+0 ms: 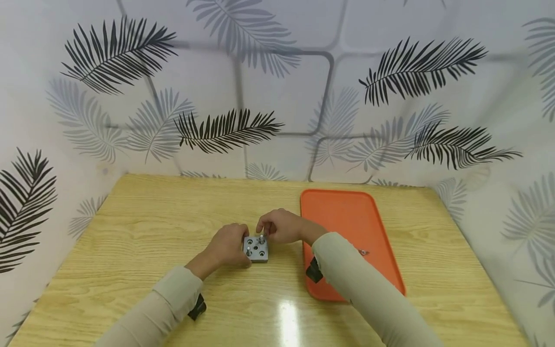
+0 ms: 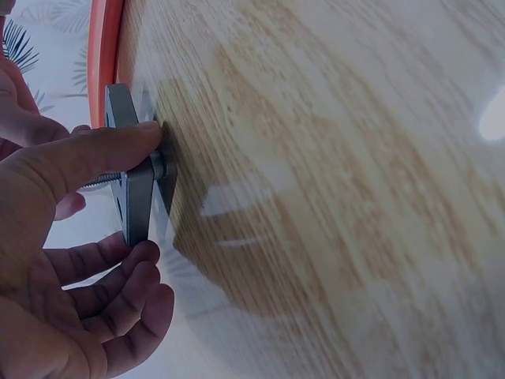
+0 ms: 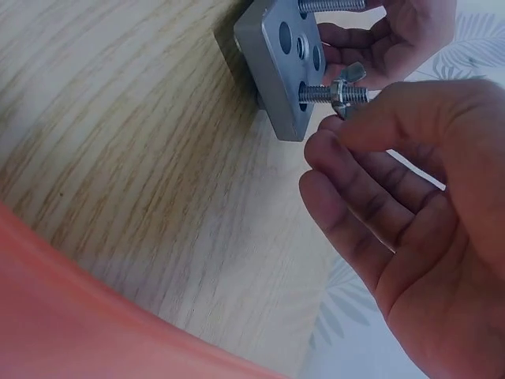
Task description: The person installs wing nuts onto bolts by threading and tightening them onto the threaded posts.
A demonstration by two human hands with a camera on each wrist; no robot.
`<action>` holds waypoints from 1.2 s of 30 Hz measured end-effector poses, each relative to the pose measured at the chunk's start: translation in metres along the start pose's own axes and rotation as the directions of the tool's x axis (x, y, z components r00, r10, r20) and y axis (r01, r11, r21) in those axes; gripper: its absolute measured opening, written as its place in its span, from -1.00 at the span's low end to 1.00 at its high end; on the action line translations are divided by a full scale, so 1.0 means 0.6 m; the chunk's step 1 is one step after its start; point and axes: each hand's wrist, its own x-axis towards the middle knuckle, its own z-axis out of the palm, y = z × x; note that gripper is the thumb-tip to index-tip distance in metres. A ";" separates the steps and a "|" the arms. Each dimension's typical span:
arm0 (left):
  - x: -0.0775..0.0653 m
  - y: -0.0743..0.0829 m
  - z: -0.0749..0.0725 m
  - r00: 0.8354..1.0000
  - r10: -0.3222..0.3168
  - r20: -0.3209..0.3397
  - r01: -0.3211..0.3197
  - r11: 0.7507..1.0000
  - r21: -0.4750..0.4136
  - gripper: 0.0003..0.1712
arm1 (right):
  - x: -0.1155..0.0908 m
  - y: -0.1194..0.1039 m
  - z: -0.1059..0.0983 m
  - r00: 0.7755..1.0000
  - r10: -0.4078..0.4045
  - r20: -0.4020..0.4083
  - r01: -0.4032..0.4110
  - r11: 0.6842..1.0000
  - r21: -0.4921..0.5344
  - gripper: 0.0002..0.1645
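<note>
My left hand (image 1: pixel 227 245) grips a small square metal plate (image 1: pixel 259 259) by its edges, thumb on the near side and fingers on the far side. Two threaded bolts stand up from the plate, one (image 1: pixel 248 252) near the left hand and one (image 3: pixel 314 94) by the right hand. A wing nut (image 3: pixel 355 73) sits partway along the latter bolt. My right hand (image 1: pixel 284 226) has its thumb and fingertips at this wing nut, pinching at its lower wing, which they partly hide. Several round holes show in the plate's face.
An orange tray (image 1: pixel 338 212) lies right of the plate, partly under the right forearm. A small metal piece (image 1: pixel 363 252) rests in it beside the sleeve. The wood-grain table (image 1: pixel 173 207) meets a leaf-patterned backdrop (image 1: pixel 277 96) behind.
</note>
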 end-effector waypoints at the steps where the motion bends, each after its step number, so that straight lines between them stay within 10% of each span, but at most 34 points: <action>1: 0.000 0.000 0.000 1.000 0.001 0.000 -0.001 1.000 0.001 -0.42 | 0.000 0.000 0.000 1.000 0.006 0.001 -0.006 1.000 0.009 -0.70; 36: -0.001 0.006 -0.002 1.000 -0.013 0.006 0.013 1.000 0.019 -0.42 | -0.009 0.004 -0.003 0.998 0.024 -0.062 -0.028 0.997 -0.071 -0.73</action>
